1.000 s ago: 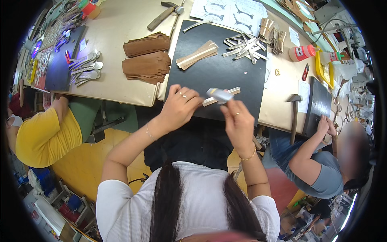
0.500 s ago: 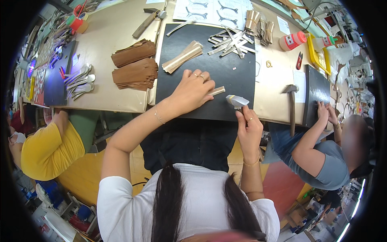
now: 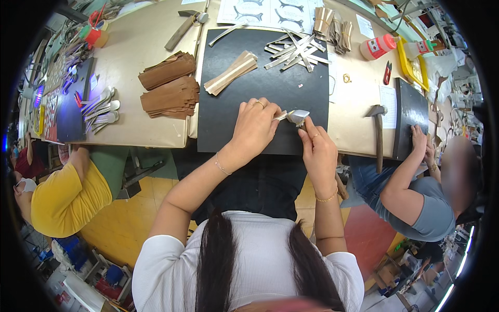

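A person in a white top, seen from above, works with both bare hands over the near part of a black board on a table. The left hand is curled nearly closed around a narrow pale strip, whose short end sticks out to the right. The right hand pinches a small pale grey object between thumb and fingers; it meets the strip's end in this view, but whether they touch cannot be told. Farther back on the board lie a fanned tan bundle at left and a crossed heap of light strips at right. Left of the board are two piles of brown pieces; to its right, a hammer lies with its handle over the table's near edge.
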Tool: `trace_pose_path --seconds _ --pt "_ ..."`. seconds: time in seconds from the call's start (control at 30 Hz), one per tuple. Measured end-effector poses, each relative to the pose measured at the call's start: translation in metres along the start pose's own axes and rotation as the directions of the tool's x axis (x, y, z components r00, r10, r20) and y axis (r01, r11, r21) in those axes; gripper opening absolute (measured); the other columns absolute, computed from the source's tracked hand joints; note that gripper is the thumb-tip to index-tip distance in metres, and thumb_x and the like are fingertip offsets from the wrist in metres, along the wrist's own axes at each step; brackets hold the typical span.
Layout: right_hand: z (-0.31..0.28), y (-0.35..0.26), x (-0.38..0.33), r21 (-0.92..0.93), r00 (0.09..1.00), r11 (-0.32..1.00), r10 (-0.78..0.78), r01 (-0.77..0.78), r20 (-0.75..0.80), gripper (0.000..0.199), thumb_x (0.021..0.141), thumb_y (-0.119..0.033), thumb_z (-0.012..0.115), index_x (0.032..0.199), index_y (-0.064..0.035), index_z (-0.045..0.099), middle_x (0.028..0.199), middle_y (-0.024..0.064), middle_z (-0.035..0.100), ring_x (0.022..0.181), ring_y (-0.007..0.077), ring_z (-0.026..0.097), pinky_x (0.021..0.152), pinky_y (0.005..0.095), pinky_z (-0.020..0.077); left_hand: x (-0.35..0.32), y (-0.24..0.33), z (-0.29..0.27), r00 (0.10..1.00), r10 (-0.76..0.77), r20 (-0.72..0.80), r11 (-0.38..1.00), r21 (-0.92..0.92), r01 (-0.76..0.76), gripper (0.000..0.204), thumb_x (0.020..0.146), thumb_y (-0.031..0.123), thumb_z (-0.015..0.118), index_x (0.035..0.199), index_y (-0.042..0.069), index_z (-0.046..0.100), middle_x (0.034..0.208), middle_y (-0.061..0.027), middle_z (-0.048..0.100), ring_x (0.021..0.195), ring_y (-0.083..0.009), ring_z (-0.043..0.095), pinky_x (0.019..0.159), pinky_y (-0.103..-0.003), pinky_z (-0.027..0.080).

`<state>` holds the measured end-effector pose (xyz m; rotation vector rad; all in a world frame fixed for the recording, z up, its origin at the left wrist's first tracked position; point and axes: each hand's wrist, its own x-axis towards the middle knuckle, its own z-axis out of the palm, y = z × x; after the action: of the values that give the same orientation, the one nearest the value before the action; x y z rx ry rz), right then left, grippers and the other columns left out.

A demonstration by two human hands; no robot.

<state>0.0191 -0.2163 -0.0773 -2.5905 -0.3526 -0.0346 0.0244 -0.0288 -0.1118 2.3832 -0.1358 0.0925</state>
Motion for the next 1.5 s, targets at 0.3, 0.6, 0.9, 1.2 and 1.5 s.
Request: trace_pose_path --seconds 0.3,0.6,0.9,1.2,1.5 --pt "-0.001 0.001 -0.002 0.025 1.000 0.999 0.022 -0.022 0.007 0.035 0.099 -0.018 0.067 0.133 -0.0111 0.068 0.087 0.0096 0.065 0.072 0.0305 0.066 0.065 0.0411 0.0528 -0.004 -0.004 0.003 0.977 0.201 -0.076 0.972 0.137 -0.190 0.019 0.086 0.008 0.074 0.105 0.012 0.078 0.090 -0.0020 0.061 0.088 -0.0220 0.057 0.082 -0.038 0.040" --pt "-0.007 -0.002 0.003 0.016 1.000 1.000 0.011 -0.011 -0.016 0.038 0.097 -0.017 0.068 0.136 -0.0144 0.067 0.086 0.0089 0.065 0.070 0.0287 0.065 0.064 0.0396 0.0523 -0.003 -0.002 0.000 0.918 0.397 -0.015 0.859 0.357 -0.366 0.018 0.090 0.010 0.065 0.104 0.007 0.076 0.089 -0.0020 0.059 0.086 -0.0199 0.056 0.082 -0.037 0.040" --pt "-0.005 -0.007 0.010 0.070 0.994 0.994 -0.082 0.088 -0.074 0.041 0.096 -0.015 0.070 0.137 -0.0152 0.066 0.088 0.0071 0.067 0.071 0.0271 0.067 0.064 0.0385 0.0529 -0.004 0.003 -0.001 0.901 0.432 0.036 0.811 0.422 -0.406 0.023 0.086 0.010 0.063 0.106 0.002 0.073 0.091 -0.0056 0.060 0.088 -0.0211 0.057 0.084 -0.038 0.041" --pt "-0.002 -0.004 0.017 0.036 0.990 0.994 -0.099 0.103 -0.098 0.039 0.096 -0.016 0.070 0.134 -0.0138 0.068 0.087 0.0073 0.067 0.070 0.0267 0.067 0.063 0.0384 0.0532 -0.006 0.001 0.003 0.903 0.428 0.029 0.815 0.419 -0.400 0.024 0.087 0.010 0.063 0.107 0.003 0.073 0.092 -0.0051 0.060 0.088 -0.0207 0.058 0.085 -0.039 0.040" --pt "-0.003 -0.003 0.017 -0.087 0.991 0.988 -0.131 0.130 -0.001 0.040 0.097 -0.018 0.069 0.136 -0.0144 0.067 0.086 0.0067 0.066 0.069 0.0269 0.066 0.062 0.0385 0.0525 -0.005 -0.015 -0.008 0.978 0.208 -0.002 0.975 0.084 -0.207 0.011 0.085 0.013 0.075 0.096 0.014 0.078 0.088 0.0027 0.061 0.087 -0.0179 0.058 0.085 -0.042 0.034"
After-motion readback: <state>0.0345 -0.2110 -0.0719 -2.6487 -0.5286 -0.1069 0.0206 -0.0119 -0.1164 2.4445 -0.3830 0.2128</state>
